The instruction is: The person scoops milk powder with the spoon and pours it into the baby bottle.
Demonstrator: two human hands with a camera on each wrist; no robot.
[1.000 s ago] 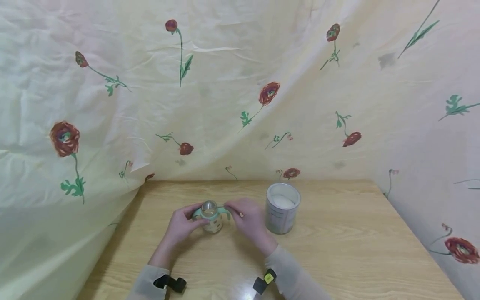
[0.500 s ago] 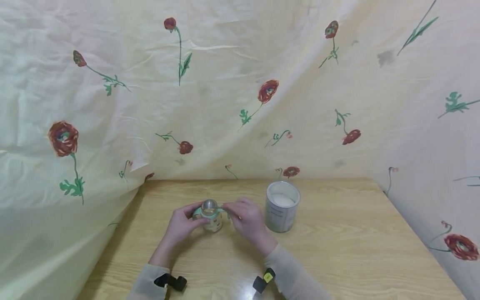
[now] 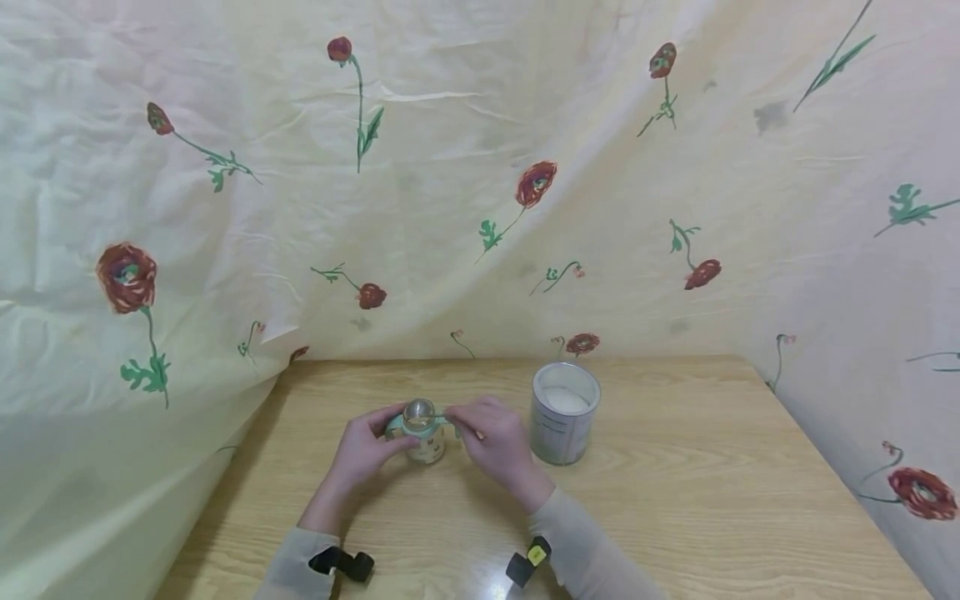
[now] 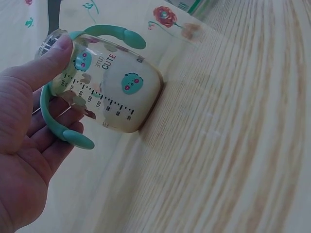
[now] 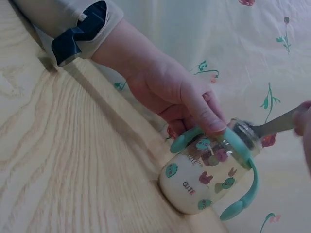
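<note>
A clear baby bottle (image 3: 427,448) with mint-green handles and printed cartoon figures stands upright on the table. My left hand (image 3: 363,450) grips it round the neck, thumb on the near side, as the left wrist view also shows. Pale contents fill its lower part (image 4: 129,97). In my right hand (image 3: 498,437) the fingers pinch the handle of a metal spoon (image 5: 279,124). The spoon's shiny rounded bowl (image 3: 418,409) lies at the bottle's mouth, seemingly turned over. Only my right fingertips (image 5: 305,127) show at the edge of the right wrist view.
To the right of my right hand, a tall tin (image 3: 562,442) stands uncovered with white powder (image 3: 565,400) inside. The wooden table (image 3: 690,467) ends at a floral cloth (image 3: 450,208) hanging behind and along the sides.
My right hand's fingers have shifted slightly left along the spoon and now cover more of the bottle's right handle. My left hand and the bottle have stayed in place.
</note>
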